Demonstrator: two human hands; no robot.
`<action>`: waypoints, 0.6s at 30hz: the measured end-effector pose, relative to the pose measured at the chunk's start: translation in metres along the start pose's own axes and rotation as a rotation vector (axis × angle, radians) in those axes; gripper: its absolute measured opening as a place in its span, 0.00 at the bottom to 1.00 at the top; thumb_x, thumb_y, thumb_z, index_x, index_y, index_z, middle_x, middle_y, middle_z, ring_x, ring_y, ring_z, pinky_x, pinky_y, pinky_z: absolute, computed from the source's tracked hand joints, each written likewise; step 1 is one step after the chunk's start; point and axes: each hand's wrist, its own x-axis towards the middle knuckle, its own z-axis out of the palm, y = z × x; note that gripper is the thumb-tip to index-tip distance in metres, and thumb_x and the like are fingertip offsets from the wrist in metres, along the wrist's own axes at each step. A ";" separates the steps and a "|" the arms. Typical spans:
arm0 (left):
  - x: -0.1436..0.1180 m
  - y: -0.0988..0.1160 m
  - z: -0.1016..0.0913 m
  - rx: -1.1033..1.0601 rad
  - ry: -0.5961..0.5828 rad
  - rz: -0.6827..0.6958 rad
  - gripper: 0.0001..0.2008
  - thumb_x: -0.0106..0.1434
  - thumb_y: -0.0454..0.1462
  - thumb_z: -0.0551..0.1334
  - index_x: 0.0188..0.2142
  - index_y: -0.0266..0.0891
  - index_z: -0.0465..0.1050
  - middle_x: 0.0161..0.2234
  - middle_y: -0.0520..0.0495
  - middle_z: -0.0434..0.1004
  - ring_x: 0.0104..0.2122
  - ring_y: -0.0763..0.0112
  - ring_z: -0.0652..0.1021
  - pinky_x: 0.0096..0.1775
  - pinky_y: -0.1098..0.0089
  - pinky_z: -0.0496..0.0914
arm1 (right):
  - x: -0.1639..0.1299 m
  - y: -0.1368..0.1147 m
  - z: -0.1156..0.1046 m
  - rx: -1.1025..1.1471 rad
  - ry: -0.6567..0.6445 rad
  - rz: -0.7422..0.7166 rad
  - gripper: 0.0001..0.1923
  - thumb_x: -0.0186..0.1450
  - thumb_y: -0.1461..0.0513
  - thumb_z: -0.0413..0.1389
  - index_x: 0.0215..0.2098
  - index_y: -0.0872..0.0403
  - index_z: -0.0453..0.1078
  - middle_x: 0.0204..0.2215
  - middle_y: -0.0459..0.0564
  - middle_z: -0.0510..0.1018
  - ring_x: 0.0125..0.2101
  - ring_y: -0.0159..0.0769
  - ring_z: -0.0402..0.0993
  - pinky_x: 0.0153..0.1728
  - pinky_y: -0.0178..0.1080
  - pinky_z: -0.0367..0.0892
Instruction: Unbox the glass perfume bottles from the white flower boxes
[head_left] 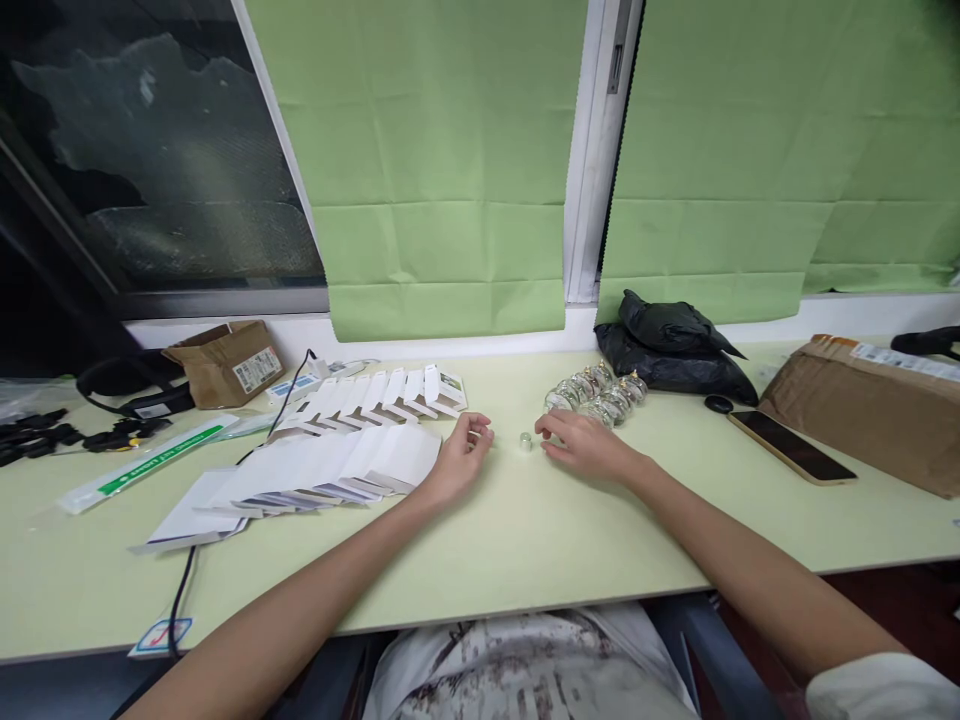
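My left hand (459, 460) rests on the pale green table (525, 540), its fingertips pinching a small object I cannot make out, right beside a fanned row of flat white cartons (322, 470). My right hand (581, 443) lies palm down a little to the right, fingers curled, apart from a small silver cap (526, 441) that stands between the two hands. Just behind my right hand lies a cluster of small clear glass bottles (600, 393). A second row of white cartons with raised flaps (382, 393) stands farther back.
A black plastic bag (671, 350) sits by the wall. A phone (791, 446) and a brown parcel (870, 410) lie at the right. At the left are a torn brown box (227, 362), black cables (120, 395) and a long white packet (142, 465).
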 end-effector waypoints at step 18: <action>-0.002 0.005 0.001 0.024 -0.009 0.014 0.16 0.71 0.51 0.58 0.51 0.45 0.66 0.46 0.47 0.73 0.42 0.66 0.75 0.41 0.67 0.70 | -0.014 0.030 -0.010 -0.316 -0.191 0.181 0.10 0.71 0.71 0.48 0.43 0.52 0.68 0.37 0.54 0.79 0.35 0.42 0.74 0.32 0.37 0.56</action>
